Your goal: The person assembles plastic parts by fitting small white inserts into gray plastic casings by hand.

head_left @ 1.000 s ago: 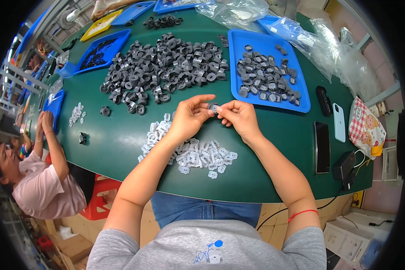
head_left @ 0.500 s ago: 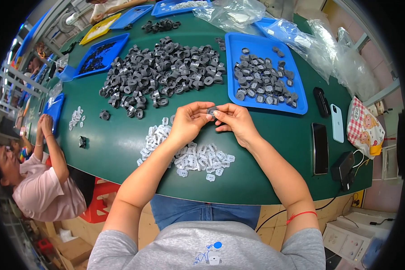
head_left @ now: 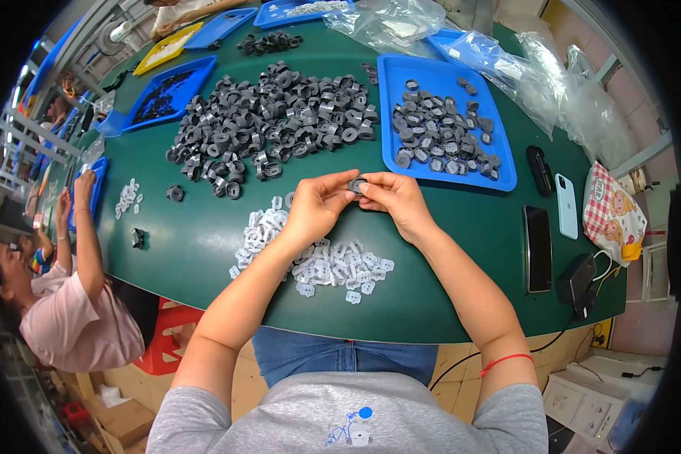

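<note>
Between my two hands is a small dark grey ring-shaped plastic part, pinched by the fingertips from both sides. My left hand closes on its left side, and my right hand grips its right side with thumb and forefinger. Fingers cover much of the part, so its inside is hard to make out. Below and partly behind my left forearm lies a pile of small translucent white plastic pieces. Beyond my hands spreads a big heap of similar dark grey parts.
A blue tray at the right holds grey parts with pale inserts. Phones, a black case and a checked bag lie further right. Plastic bags cover the far right corner. A co-worker sits at the left.
My hands stay almost in place, the grey part still between them, its face now showing slightly more. The co-worker at the left has moved their hands apart, one raised toward the blue tray.
</note>
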A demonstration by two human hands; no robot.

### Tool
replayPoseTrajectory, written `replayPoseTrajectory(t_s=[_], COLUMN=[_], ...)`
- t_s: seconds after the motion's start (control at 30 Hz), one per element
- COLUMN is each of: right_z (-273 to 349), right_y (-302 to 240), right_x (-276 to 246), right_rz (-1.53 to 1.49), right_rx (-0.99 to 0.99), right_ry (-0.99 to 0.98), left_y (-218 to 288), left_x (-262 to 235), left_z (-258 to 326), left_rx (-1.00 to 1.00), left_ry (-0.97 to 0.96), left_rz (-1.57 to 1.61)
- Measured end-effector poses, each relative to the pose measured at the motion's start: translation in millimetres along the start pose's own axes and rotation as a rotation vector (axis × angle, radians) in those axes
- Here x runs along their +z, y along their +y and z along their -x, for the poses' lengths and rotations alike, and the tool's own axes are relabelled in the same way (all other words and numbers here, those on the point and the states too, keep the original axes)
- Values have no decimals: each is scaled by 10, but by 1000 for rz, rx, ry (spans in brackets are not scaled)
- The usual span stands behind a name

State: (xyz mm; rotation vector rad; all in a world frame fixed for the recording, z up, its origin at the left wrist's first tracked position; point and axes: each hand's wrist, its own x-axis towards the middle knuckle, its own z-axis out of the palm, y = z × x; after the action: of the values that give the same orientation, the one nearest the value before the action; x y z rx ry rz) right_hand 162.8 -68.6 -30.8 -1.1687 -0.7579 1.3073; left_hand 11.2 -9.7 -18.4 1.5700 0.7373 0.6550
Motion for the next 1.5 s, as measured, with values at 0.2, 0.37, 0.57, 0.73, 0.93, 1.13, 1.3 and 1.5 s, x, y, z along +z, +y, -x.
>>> replayPoseTrajectory(t_s=[0.2,0.37,0.57,0.73,0.93,1.13,1.3,1.5], right_z=[-14,13,1,120,52,67,57,53], right_y=[-46,-24,141,17,44,-11,12,36], right_x=[-50,-14,72,74,147,28,14,-3], right_rz=[-19,-43,185,692,105,-68,5,-2], right_rx=[71,79,-390,-896,-630,-218,-184,-116], right_ry=[-129,-56,78,120,130,-66,-25,-44], left_y=[27,27,121,87,151,142,113,115], left_x=[-50,-60,-76,-106,-49,-47,-37,-15], left_z=[11,0,-26,-10,6,12,22,38], left_rx=[78,59,-44,-145,36,148,185,185], left_ry=[-26,-47,-22,0,-5,46,-1,-39], left_rz=[-169,-133,207,330,368,274,-13,-42])
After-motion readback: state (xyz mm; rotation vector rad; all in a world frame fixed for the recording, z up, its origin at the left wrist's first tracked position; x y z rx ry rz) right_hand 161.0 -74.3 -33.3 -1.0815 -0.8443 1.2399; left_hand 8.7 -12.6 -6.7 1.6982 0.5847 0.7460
